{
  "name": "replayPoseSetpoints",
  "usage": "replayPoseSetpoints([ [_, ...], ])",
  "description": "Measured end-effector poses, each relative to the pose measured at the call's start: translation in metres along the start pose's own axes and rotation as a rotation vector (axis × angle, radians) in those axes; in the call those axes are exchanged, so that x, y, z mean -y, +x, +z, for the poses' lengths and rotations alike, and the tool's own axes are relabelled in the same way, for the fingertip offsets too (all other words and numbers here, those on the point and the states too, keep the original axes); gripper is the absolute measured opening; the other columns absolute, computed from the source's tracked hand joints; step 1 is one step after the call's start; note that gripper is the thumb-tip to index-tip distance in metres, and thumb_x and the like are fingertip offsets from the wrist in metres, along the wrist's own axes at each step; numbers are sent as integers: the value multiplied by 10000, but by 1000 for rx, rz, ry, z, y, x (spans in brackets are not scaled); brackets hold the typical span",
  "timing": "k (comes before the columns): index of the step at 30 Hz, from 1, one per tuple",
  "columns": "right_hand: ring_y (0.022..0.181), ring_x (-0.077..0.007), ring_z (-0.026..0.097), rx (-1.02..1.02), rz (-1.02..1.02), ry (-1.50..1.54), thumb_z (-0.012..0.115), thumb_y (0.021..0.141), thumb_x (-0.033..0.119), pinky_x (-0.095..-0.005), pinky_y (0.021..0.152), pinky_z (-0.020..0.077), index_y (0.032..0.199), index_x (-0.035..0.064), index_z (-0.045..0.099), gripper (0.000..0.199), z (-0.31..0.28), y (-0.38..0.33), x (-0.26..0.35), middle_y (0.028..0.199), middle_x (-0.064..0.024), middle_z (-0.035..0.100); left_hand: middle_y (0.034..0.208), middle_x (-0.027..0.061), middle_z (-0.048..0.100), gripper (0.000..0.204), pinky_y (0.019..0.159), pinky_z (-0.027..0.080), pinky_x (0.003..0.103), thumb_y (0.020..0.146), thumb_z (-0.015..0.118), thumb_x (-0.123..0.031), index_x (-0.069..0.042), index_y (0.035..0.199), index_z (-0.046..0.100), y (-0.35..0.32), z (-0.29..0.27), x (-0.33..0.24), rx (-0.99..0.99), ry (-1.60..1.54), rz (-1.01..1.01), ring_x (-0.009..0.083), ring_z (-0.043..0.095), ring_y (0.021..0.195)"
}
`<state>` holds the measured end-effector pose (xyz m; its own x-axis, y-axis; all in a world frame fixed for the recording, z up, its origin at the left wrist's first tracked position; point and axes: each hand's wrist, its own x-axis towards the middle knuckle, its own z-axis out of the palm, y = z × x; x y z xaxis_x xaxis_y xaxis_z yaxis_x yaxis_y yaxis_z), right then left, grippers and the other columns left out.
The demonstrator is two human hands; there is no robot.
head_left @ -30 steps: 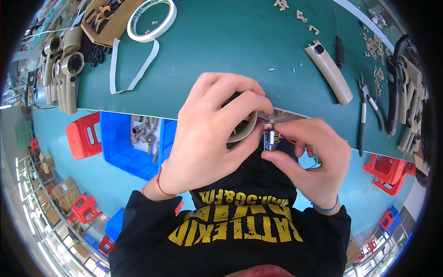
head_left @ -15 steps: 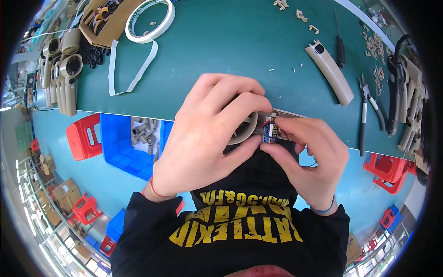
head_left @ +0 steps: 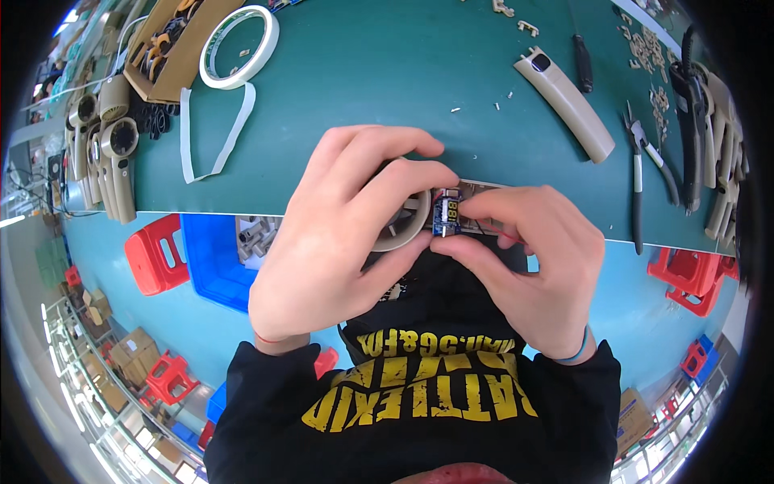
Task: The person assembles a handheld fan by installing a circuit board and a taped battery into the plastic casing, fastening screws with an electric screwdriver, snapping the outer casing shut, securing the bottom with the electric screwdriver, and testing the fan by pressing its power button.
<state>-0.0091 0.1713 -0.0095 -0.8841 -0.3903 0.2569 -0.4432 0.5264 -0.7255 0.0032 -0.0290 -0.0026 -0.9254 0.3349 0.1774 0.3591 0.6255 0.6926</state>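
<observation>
My left hand is wrapped over a round beige fan housing at the table's front edge; fan blades show inside its opening. Most of the housing is hidden under the fingers. Thumb and fingers of my right hand pinch a small blue circuit board with a lit numeric display, close against the housing's right side. Thin red and dark wires run from the board beneath my right fingers. Farther up the table lies a curved beige handle shell with a dark window at one end.
A tape roll with a loose strip and an open cardboard box lie at far left, near several beige handheld fans. On the right are a screwdriver, pliers and small beige parts. A blue bin stands below the table.
The view has shifted a little. Both hands have moved slightly left and up with the housing and the circuit board, and the board now sits closer to the housing. Both grips are kept.
</observation>
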Motion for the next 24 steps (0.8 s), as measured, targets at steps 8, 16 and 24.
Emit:
replayPoseSetpoints([
  [8, 710, -211, 609, -41, -59, -7, 855, 644, 45, -294, 632, 487, 867, 56, 715, 263, 2, -10, -4, 940, -52, 737, 1207, 131, 604, 477, 904, 470, 390, 635, 816, -58, -50, 1085, 659, 2, -3, -4, 53, 41, -39, 317, 564, 1076],
  [16, 782, -228, 594, -169, -113, -74, 813, 636, -23, -298, 667, 493, 908, 63, 739, 294, 13, -19, -8, 993, -46, 732, 1048, 113, 654, 416, 840, 478, 376, 633, 822, -78, -40, 1013, 660, 7, 3, -6, -15, 129, -37, 298, 597, 963],
  [24, 1073, -276, 545, -223, -145, -129, 824, 630, 28, -370, 882, 461, 921, 74, 746, 305, 12, -29, -24, 1153, -67, 687, 991, 109, 664, 405, 821, 473, 364, 606, 814, -103, -32, 970, 652, 6, 9, 4, -46, 101, 19, 280, 603, 933],
])
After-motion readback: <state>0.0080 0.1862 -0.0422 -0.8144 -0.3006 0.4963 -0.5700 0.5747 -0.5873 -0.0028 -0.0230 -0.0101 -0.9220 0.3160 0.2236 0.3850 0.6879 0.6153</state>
